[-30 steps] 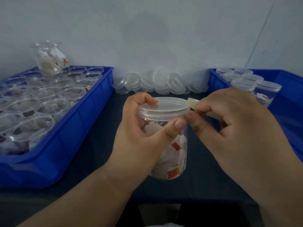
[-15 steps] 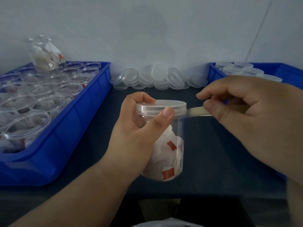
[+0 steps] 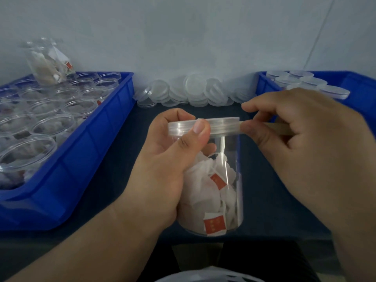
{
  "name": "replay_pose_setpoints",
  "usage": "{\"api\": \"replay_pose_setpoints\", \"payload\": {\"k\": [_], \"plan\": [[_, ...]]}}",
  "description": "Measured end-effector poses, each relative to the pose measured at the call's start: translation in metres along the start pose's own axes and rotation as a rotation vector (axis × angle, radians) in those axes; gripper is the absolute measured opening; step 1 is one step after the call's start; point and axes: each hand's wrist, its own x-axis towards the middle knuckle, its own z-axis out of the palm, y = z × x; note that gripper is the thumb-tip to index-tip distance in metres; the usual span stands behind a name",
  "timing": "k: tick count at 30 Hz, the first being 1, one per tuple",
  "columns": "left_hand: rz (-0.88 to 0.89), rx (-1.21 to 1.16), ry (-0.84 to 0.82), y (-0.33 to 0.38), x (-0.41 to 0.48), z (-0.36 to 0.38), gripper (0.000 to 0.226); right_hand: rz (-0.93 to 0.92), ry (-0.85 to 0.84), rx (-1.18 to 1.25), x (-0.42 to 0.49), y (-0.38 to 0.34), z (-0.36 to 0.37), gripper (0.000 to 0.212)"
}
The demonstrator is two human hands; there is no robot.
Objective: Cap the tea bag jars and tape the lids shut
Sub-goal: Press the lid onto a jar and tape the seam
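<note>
- While the left hand (image 3: 162,165) holds the jar (image 3: 225,196) at frame centre, its grip is clenched round the upper body, with the thumb pressed on the side of the lid (image 3: 220,127).
- Jar upright, capped, tea bags (image 3: 205,180) with red tags inside; it sits over the dark tabletop (image 3: 274,200), but I cannot tell whether the base touches it.
- Right hand (image 3: 309,151): grip pinches the tape strip (image 3: 278,127) between thumb and forefinger, just right of the lid in the frame.
- Key relation: the tape's long axis is horizontal, level with the lid's side band, running from the left thumb out to the right pinch. The right hand is nearer the free end; the left thumb looks to anchor the stuck end.
- Judged step: wrapping the lid seam. The next move probably needs the strip kept taut and level while it goes round the rim.
- Blue tray (image 3: 85,159) of uncapped jars at left, blue tray (image 3: 362,80) of capped jars upper right, loose lids (image 3: 193,92) upper centre.
</note>
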Motion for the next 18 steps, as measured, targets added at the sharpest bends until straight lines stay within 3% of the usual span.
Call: {"api": "replay_pose_setpoints", "payload": {"k": [3, 9, 13, 18], "plan": [[-0.01, -0.021, -0.005, -0.001, -0.001, -0.003, 0.038, -0.019, 0.019, 0.017, -0.001, 0.004, 0.006, 0.037], [-0.086, 0.009, -0.07, -0.002, -0.002, -0.009, 0.1, 0.089, -0.112, 0.16, 0.001, 0.014, 0.007, 0.05], [-0.1, 0.084, -0.095, -0.004, 0.0, -0.012, 0.1, 0.174, -0.159, 0.32, 0.0, 0.02, 0.008, 0.041], [-0.1, 0.116, -0.069, -0.01, 0.003, -0.014, 0.058, 0.161, -0.075, 0.277, -0.005, 0.018, 0.008, 0.048]]}}
